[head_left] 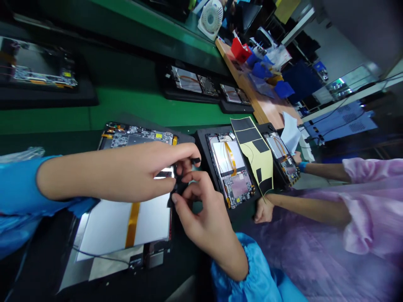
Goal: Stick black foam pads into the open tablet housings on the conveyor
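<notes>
My left hand [163, 167] reaches in from the left over an opened tablet [151, 218], its fingers closed. A small piece of black tape [196, 160] sticks out at its index fingertip. My right hand [204, 209] is just beside it, thumb and fingers curled in a pinch at the tablet's right edge. Dark material shows between the two hands, but what the right fingers hold is hidden. Below the hands are the tablet's silvery battery, an orange ribbon strip [132, 224] and a thin black cable; a circuit board [138, 135] lies along the far edge.
Another opened tablet [233, 170] lies to the right, beside a yellow sheet [256, 153] with black adhesive pieces. A co-worker in a purple garment [315, 243] sits at right, one hand [263, 209] near that sheet. More tablets on black trays stand on the green line [126, 107] behind.
</notes>
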Available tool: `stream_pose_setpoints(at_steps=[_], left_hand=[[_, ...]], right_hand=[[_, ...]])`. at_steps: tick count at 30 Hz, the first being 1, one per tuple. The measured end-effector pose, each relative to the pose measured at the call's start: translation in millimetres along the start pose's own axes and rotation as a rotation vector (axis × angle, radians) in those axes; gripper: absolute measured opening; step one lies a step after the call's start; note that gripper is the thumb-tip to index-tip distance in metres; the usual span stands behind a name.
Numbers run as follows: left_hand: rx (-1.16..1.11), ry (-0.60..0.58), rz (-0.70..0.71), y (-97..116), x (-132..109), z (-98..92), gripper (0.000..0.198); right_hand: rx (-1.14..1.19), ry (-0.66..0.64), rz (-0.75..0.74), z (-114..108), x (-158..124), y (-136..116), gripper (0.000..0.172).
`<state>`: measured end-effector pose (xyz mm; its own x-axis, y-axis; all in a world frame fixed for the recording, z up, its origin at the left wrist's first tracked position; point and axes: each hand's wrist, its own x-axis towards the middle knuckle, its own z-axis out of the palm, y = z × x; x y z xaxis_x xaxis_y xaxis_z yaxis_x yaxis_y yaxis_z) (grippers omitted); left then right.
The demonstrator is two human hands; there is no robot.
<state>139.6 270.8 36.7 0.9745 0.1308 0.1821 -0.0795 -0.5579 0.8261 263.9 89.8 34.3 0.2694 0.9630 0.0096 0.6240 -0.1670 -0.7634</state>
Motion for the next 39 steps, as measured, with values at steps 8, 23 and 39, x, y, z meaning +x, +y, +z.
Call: stream_pose_setpoints(at_steps=[8, 23, 39], left_hand=[[0.493, 0.188, 0.228, 26, -53, 19.1, 0.045], [0.663, 0.002, 0.270, 14, -91, 23.5, 0.063], [0.735, 0.038, 0.369, 13, -84, 19.0, 0.045]], right_hand=[[-0.082, 0.024, -0.328, -1, 6, 18, 0.017], [-0.284, 0.061, -0.565, -2, -25, 25, 0.035], [-0.486, -0.012, -0.639, -5, -22, 24, 0.033]])
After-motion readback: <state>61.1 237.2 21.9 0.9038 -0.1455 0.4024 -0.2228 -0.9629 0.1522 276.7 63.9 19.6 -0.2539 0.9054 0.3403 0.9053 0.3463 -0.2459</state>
